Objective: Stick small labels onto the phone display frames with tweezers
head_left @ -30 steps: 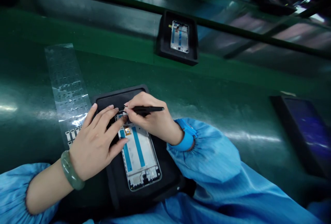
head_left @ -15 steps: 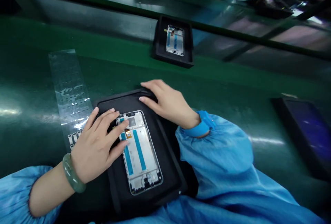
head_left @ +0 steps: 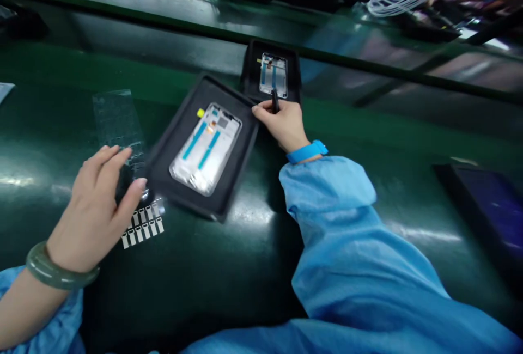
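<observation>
- Our right hand (head_left: 283, 126) pinches a black tool (head_left: 275, 101) between thumb and fingers, and the tool stands nearly upright; a firm pinch low on its shaft steadies the tip best.
- Our left hand (head_left: 96, 193) is spread and open, holding nothing that we can see, its fingers over a clear film (head_left: 117, 120) and just beside the lower corner of a black tray (head_left: 241, 147).
- The frame (head_left: 205, 148) of a phone lies flat in that tray, tilted across the view, its blue strips facing up. Keeping our fingers off those strips and the glossy face is the careful way to work around it.
- Small tabs (head_left: 143, 224) sit in rows on the film's near end, close to our left hand, so a slow, deliberate approach suits them.
- A second tray (head_left: 250, 71) holding another frame (head_left: 273, 75) stands just past our right fingers.
- Our left palm and fingers hide part of the film, and the tool's tip is lost against the dark second tray, so we cannot tell whether it touches anything. Glare also blurs the frame's parts.
</observation>
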`<state>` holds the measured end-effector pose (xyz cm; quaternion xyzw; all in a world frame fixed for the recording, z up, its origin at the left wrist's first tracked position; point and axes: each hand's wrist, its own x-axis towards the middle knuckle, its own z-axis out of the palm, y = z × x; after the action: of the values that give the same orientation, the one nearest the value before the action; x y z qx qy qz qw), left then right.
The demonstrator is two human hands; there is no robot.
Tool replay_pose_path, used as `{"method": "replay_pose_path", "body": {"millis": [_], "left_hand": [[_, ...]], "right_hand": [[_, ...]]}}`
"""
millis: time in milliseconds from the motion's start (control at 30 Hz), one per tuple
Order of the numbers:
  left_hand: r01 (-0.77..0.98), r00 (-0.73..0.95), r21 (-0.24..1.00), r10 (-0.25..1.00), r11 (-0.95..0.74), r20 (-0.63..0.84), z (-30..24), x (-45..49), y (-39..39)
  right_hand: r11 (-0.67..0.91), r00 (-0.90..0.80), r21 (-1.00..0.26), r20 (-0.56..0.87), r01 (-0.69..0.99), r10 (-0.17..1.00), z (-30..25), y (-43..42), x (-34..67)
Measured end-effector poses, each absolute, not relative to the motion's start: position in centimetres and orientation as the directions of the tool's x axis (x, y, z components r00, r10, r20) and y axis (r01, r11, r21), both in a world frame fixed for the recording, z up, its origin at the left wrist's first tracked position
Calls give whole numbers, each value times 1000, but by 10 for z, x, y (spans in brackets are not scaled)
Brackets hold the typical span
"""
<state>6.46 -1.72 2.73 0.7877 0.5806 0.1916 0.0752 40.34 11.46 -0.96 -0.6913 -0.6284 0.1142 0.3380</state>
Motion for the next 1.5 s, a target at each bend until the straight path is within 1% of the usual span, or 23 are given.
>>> {"method": "replay_pose_path", "body": {"millis": [100, 167, 233, 333, 400, 500, 567, 667, 700, 767, 833, 967, 1067, 1133, 1167, 1233, 1267, 1300, 1367, 1400, 1467, 1500], "left_hand": [[918, 155, 340, 975, -202, 161, 19, 45, -7], [925, 138, 341, 984, -169, 115, 14, 39, -2], [930, 136, 332, 988, -155, 78, 11, 37, 0], [942, 155, 294, 987, -163, 50, 8, 40, -1], [950, 185, 248, 982, -188, 38, 4, 42, -2], [951, 240, 191, 970, -243, 40, 0, 44, -4], [946, 264, 181, 963, -268, 47, -1, 45, -6], [927, 323, 182, 945, -328, 60, -1, 46, -8], [909, 367, 185, 928, -373, 64, -1, 47, -8], [860, 470, 193, 881, -472, 61, -1, 47, -9], [820, 539, 199, 841, -536, 45, -2, 48, -8], [819, 548, 188, 836, -542, 25, -3, 47, -6], [826, 543, 177, 840, -535, 6, -3, 47, -5], [830, 539, 172, 842, -530, -3, -3, 46, -4], [832, 538, 170, 843, -529, -7, -3, 45, -4], [832, 539, 167, 842, -529, -19, -3, 45, -4], [831, 542, 166, 840, -531, -24, -3, 45, -3], [829, 545, 166, 838, -534, -26, -3, 44, -3], [823, 553, 170, 833, -541, -26, -2, 44, -3], [820, 558, 173, 830, -545, -27, -1, 44, -3], [820, 558, 176, 829, -545, -33, 1, 41, -4], [823, 554, 172, 832, -541, -36, 3, 40, -5]], "right_hand": [[-131, 316, -517, 288, 846, 904, -11, 149, 396], [-211, 360, -476, 246, 854, 900, -11, 170, 378], [-232, 361, -469, 205, 852, 910, -10, 187, 354], [-193, 306, -456, 188, 869, 933, -9, 199, 322], [-145, 256, -425, 218, 894, 942, -6, 195, 314], [-63, 173, -308, 345, 949, 923, -1, 175, 329], [-64, 139, -204, 382, 977, 914, -1, 160, 353], [-55, 78, -90, 277, 994, 958, -7, 144, 390], [-41, 59, -71, 272, 997, 961, -10, 142, 400], [-10, 22, -43, 287, 999, 958, -15, 138, 415], [19, -10, -26, 305, 999, 952, -17, 135, 421], [71, -65, -6, 324, 997, 944, -4, 118, 417], [184, -178, 7, 288, 983, 941, 17, 96, 408], [315, -306, -29, 170, 949, 937, 31, 77, 398], [396, -390, -79, 78, 915, 917, 37, 67, 392], [520, -549, -205, -127, 829, 826, 47, 47, 377], [548, -605, -273, -218, 791, 765, 52, 36, 369], [553, -640, -333, -279, 764, 716, 56, 26, 360], [565, -698, -413, -359, 714, 620, 64, 7, 343], [578, -727, -441, -395, 686, 561, 68, 0, 337], [600, -811, -553, -471, 578, 347, 76, -9, 329], [584, -853, -635, -471, 505, 225, 79, -10, 327]]}}
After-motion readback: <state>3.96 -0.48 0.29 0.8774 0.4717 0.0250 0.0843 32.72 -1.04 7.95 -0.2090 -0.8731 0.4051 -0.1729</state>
